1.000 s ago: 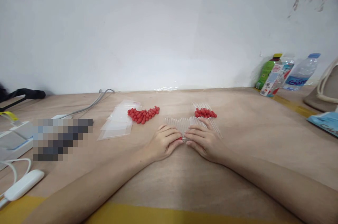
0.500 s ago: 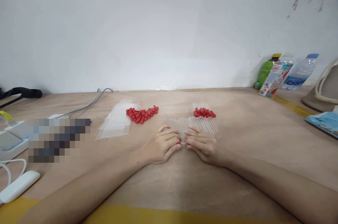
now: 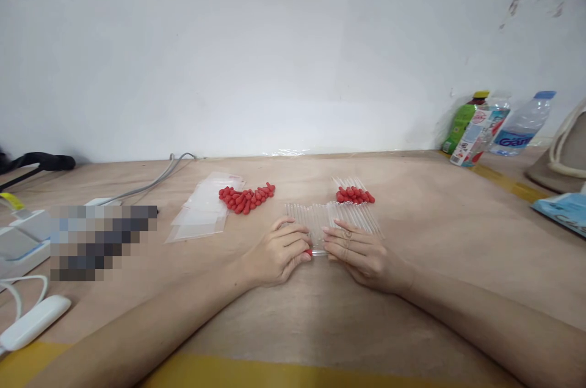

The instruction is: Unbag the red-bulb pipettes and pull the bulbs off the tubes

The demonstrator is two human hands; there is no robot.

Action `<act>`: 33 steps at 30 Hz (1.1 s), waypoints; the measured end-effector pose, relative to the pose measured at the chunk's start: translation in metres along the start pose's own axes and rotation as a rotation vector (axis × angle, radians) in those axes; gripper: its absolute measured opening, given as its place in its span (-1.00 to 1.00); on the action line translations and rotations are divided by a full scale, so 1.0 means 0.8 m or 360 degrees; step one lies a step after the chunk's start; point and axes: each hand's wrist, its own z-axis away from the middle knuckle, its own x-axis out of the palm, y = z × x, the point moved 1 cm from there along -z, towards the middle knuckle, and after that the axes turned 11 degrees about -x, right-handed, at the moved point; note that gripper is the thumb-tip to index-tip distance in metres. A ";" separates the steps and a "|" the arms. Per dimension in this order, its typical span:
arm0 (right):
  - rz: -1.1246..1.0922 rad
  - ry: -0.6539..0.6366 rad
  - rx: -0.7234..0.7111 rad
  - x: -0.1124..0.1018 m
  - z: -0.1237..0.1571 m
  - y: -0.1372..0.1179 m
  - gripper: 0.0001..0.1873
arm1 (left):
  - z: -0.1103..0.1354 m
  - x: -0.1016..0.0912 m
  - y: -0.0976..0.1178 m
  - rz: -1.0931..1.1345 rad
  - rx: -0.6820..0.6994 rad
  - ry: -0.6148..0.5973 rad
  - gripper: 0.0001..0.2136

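Note:
My left hand (image 3: 277, 251) and my right hand (image 3: 359, 251) meet fingertip to fingertip on the wooden table (image 3: 412, 229). Between them my left fingers pinch a small red cap (image 3: 309, 252), and my right fingers pinch the near end of a clear thin tube (image 3: 323, 247). A row of several clear tubes (image 3: 329, 217) lies just beyond both hands. A small pile of red caps (image 3: 354, 195) rests on further tubes behind my right hand. A bigger heap of red caps (image 3: 246, 197) lies to the left, beside a stack of clear plastic bags (image 3: 201, 214).
At the far left are a white device (image 3: 22, 241), a grey cable (image 3: 151, 183), a white oblong gadget (image 3: 34, 322) and a blurred patch. Bottles (image 3: 485, 129) stand at the back right, by a bag (image 3: 565, 153) and a blue packet (image 3: 561, 211). Yellow tape (image 3: 274, 373) edges the table.
Both hands have drawn slightly toward me, with the fingertips staying together on the cap and tube. Everything else on the table is unmoved.

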 end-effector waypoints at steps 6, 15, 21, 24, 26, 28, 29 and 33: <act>-0.0034 -0.0007 0.0055 0.004 0.003 0.002 -0.71 | 0.003 -0.001 -0.003 -0.0085 -0.0095 0.0032 -0.78; 0.0396 -0.0055 0.0796 -0.011 0.022 0.033 -0.75 | 0.007 -0.012 -0.051 -0.0022 -0.0553 0.0480 -0.81; 0.0400 -0.0088 0.0900 -0.004 0.008 0.042 -0.81 | -0.006 -0.050 -0.106 -0.0073 -0.1137 0.0631 -0.77; 0.0456 -0.0052 0.0864 0.001 0.006 0.043 -0.84 | -0.008 -0.069 -0.133 -0.0066 -0.1310 0.0546 -0.74; 0.0503 -0.0072 0.0836 0.004 0.007 0.043 -0.83 | -0.011 -0.078 -0.146 -0.0075 -0.1363 0.0457 -0.72; 0.0540 -0.0113 0.0813 0.007 0.009 0.042 -0.84 | -0.017 -0.080 -0.154 -0.0154 -0.1389 0.0359 -0.73; 0.0551 -0.0134 0.0806 0.008 0.010 0.042 -0.85 | -0.021 -0.080 -0.157 -0.0234 -0.1396 0.0301 -0.74; 0.0535 -0.0195 0.0794 0.011 0.012 0.040 -0.85 | -0.036 -0.067 -0.167 -0.0517 -0.1411 0.0087 -0.81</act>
